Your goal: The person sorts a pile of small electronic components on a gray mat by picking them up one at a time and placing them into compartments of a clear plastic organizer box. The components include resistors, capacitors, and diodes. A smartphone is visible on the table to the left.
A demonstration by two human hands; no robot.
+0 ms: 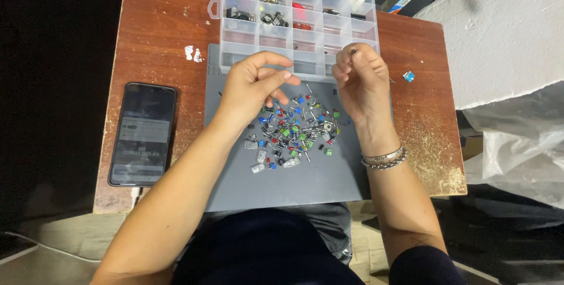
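A worn wooden table (153, 38) is carrying everything in view. A grey mat (294, 185) is lying across its near half, and a clear plastic compartment box (247, 50) is sitting open at the mat's far edge. A dark phone (143, 134) is lying at the table's left, just beside the mat.

The left hand (249, 88) is hovering above the mat — fingers curled, thumb meeting a fingertip, and whether it is pinching anything cannot be told. The right hand (361, 79) is hovering at the box's near edge, fingers closing narrowly on a small dark part (353, 51).

A pile of small coloured parts (294, 132) is lying on the mat, below and between both hands. A blue part (408, 76) is lying apart on bare wood.
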